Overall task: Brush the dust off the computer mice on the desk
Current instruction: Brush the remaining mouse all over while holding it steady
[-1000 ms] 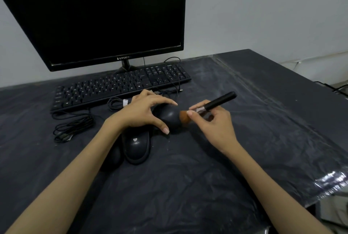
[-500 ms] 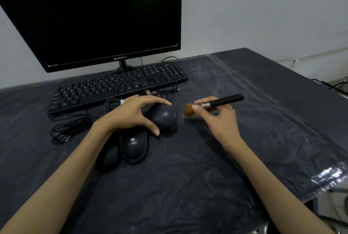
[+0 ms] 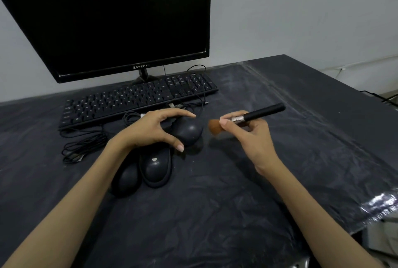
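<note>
Three black computer mice lie side by side in front of the keyboard: a right mouse (image 3: 190, 131), a middle mouse with a white heart mark (image 3: 156, 170), and a left mouse (image 3: 126, 179) partly hidden by my left forearm. My left hand (image 3: 150, 131) arches over the right mouse, thumb on its near side and index finger across its far side. My right hand (image 3: 253, 138) pinches a black-handled brush (image 3: 259, 114) by its silver ferrule. The brush's orange-brown bristles (image 3: 215, 128) hang a small gap to the right of that mouse, not touching it.
A black keyboard (image 3: 137, 97) and a dark monitor (image 3: 112, 19) stand behind the mice. Coiled black cables (image 3: 83, 146) lie to the left. Crinkled dark plastic sheet (image 3: 226, 203) covers the desk, whose edge (image 3: 370, 211) runs at the lower right.
The brush bristles were against the right mouse a second ago; my right hand has drawn the brush off to the right and slightly up. My left hand stays on the mouse.
</note>
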Motion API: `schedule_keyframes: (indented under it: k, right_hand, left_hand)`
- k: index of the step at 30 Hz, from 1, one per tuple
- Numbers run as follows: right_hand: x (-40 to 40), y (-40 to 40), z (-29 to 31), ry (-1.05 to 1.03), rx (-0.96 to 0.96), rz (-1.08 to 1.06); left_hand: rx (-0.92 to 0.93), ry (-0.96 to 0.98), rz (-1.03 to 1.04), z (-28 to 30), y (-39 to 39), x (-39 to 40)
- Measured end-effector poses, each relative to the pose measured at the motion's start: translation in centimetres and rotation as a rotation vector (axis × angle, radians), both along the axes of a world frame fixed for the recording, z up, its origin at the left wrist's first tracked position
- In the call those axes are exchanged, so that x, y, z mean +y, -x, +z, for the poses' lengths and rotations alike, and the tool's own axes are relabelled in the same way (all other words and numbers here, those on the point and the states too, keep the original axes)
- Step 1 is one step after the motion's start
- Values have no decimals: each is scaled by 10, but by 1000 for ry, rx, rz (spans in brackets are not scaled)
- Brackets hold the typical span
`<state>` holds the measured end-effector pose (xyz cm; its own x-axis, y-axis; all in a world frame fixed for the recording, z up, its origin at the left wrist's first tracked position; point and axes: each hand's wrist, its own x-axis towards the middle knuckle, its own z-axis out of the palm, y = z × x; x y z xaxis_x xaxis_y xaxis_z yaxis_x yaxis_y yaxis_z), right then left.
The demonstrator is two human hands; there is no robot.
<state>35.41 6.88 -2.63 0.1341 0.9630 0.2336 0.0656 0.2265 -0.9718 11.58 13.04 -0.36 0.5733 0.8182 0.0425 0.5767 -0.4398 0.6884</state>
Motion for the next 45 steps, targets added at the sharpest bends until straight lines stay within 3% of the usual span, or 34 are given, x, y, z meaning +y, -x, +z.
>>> schedule_keyframes:
  k: [4,9,14,16,19,21,25,29,34,37,40,45]
  right_hand:
    - [-4,7,-5,-18,-59,41]
    - [-12,17,-5,7,-268,343]
    - [-6,7,0,-152,-50,23]
    - [-9,7,0,-262,-213,-41]
    - [-11,15,-5,-370,-539,40]
    - [-4,12,-8,-396,-635,-39]
    - [0,1,-8,-362,-536,-229]
    - [-11,15,-1,-215,-326,11]
    - [-1,4,-2,-149,-364,-190]
    - [-11,5,0,-158,-270,-104]
    - [-11,11,0,-117,-308,-29]
    - [-2,-6,-1,-90,-363,-264]
  left_hand:
    - [-23,-19,-3,-1,-1,-1]
    - [-46,-15,16,-3,1,-1]
    - [-28,-31,17,-3,0,0]
    - [-20,-54,18,-3,-1,1]
    - [-3,-77,16,0,-5,1]
    - [3,-78,22,0,-5,0]
    - [22,-67,43,0,-5,0]
    - [67,-80,40,1,-6,-1]
    - [89,-67,38,2,-6,-4]
    - [77,-46,31,4,-5,-5]
    - [83,-48,11,2,-5,-6]
    - [144,-64,-38,2,-4,-4]
